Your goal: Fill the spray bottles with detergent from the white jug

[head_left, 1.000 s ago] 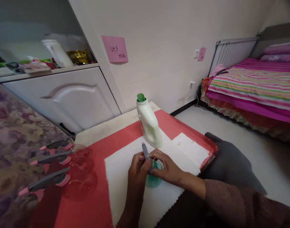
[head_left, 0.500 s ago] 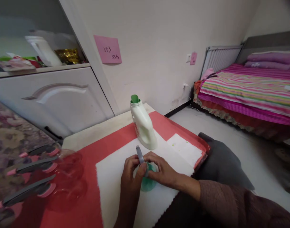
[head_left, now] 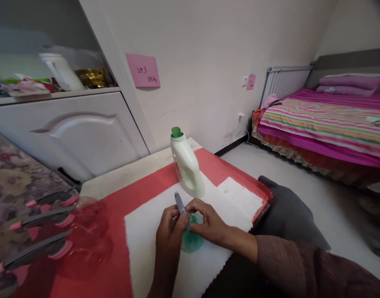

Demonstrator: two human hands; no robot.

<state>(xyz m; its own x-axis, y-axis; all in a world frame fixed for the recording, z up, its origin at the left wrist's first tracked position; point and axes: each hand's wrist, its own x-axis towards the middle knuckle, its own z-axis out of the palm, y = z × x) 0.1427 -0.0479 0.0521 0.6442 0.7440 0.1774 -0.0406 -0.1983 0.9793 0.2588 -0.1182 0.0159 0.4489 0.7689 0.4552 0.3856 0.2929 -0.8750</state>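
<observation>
Both hands meet over a white cloth near the table's front edge. Between them is a grey spray head on a small clear bottle that holds green liquid. My left hand is closed on the grey spray head, thumb and fingers pinching it. My right hand curls round the bottle's neck from the right, its fingertips partly hidden. Just beyond them, a pale green jug stands uncapped on the cloth, with a green piece in its mouth.
Three clear spray bottles with grey and pink heads stand at the left on the red table cover. A white sheet with small marks lies at the right. Behind are a white cabinet and a bed.
The view has shifted slightly. Both hands and the bottle sit a little further left in the picture, with the grip much the same.
</observation>
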